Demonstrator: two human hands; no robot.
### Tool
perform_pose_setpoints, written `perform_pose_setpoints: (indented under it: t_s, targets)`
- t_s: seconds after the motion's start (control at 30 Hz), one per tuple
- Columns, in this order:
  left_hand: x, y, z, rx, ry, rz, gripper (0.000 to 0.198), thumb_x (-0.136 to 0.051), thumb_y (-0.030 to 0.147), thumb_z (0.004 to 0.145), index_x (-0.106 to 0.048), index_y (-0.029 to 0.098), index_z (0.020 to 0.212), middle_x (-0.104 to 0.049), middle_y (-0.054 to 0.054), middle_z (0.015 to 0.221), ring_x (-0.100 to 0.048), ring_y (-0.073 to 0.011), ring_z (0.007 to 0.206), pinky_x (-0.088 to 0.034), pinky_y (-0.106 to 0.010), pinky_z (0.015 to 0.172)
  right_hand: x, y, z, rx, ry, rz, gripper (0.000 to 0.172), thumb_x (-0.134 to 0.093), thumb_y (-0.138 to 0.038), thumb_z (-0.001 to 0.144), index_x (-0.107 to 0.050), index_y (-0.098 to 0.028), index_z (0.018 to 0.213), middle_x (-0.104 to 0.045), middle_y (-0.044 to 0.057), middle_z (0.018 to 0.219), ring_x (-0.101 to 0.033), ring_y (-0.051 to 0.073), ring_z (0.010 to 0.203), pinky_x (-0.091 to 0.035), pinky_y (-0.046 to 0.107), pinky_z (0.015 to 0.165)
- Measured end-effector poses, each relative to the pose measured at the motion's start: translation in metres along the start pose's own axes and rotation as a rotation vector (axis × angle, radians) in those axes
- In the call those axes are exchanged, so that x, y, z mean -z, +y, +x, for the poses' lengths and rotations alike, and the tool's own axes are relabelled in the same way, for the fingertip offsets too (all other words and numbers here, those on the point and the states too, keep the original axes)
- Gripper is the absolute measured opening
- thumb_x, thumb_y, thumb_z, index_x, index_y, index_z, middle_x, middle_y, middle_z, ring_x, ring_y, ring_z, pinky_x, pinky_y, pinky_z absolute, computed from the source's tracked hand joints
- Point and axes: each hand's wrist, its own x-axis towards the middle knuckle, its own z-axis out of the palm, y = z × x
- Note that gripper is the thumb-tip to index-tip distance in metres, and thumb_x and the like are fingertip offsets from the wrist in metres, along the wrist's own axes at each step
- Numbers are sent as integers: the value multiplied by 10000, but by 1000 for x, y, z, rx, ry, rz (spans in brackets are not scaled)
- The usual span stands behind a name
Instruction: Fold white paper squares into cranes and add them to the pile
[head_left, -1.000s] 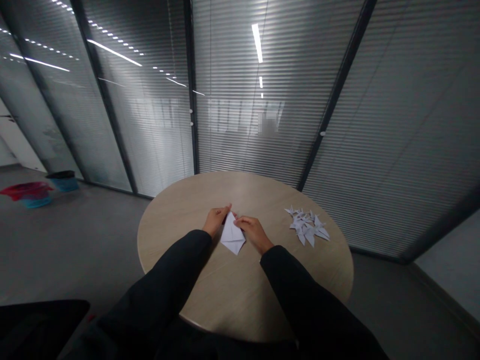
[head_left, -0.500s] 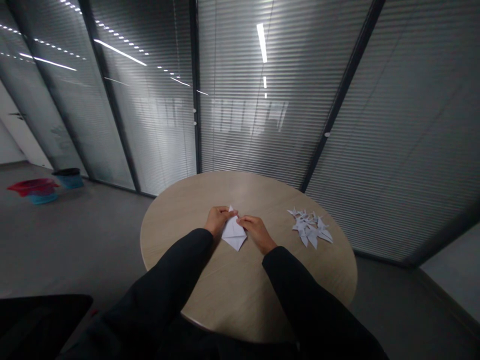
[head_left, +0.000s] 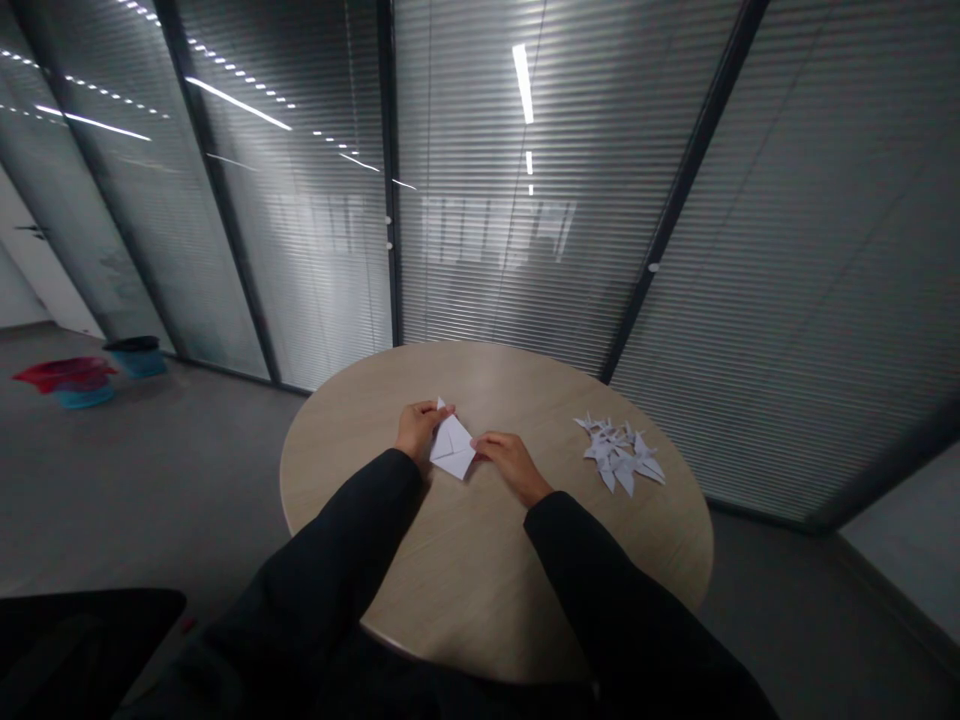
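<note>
A folded white paper (head_left: 453, 450) is held just above or on the round wooden table (head_left: 495, 370); which of the two I cannot tell. My left hand (head_left: 418, 430) pinches its upper left part, near a narrow point that sticks up. At the paper's right corner, the fingertips of my right hand (head_left: 513, 464) are closed on the edge. Creases cross the paper's face. Over on the right side of the table lies a pile of several folded white paper pieces (head_left: 621, 456) with pointed ends.
Glass partitions with blinds (head_left: 510, 290) rise behind the table. On the floor at the far left stand a blue bin with a red liner (head_left: 84, 396) and one with a black liner (head_left: 142, 362). A dark object (head_left: 82, 640) fills the lower left corner.
My left hand has moved left with the paper, which has shifted left and slightly up and turned. My right hand has stayed nearly in place, now at the paper's right corner.
</note>
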Motion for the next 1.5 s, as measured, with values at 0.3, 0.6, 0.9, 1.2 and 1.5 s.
perform_pose_setpoints:
  t_s: [0.3,0.6,0.9,1.2,1.5]
  targets:
    - [21,6,14,17,279,-179,270,-803,336,567,-619,142,603,-606,-26,555,-544,-120,503,-396,-241,494,3,-2,-3,-4,35,22,223,-624,-362,714,-696,-166,636,-705,58,675,-638,174,679,-485,324,740]
    - [-8,-1,-9,-15,-71,-41,352,-785,445,603,-705,114,691,-655,-72,636,-535,-122,517,-349,-242,486,4,12,7,22,167,60,352,-665,-494,698,-640,-189,872,-696,59,873,-633,203,854,-469,328,783]
    - [-15,8,-21,-4,-150,-79,350,-801,434,594,-717,111,697,-686,-92,699,-571,-137,583,-399,-254,549,7,15,10,91,312,-40,338,-694,-423,671,-633,-189,908,-642,48,891,-586,179,819,-455,328,806]
    - [-24,9,-28,93,-180,-114,486,-904,326,391,-709,105,778,-685,-65,666,-589,-149,559,-442,-264,546,5,11,7,98,125,-19,268,-659,-426,715,-701,-164,754,-671,31,758,-595,172,737,-433,285,687]
    - [-19,14,-20,96,-6,-176,353,-867,205,480,-670,107,756,-673,-56,630,-603,-151,539,-466,-271,553,8,8,9,121,171,-131,216,-671,-377,697,-736,-172,716,-712,67,768,-629,199,747,-454,305,715]
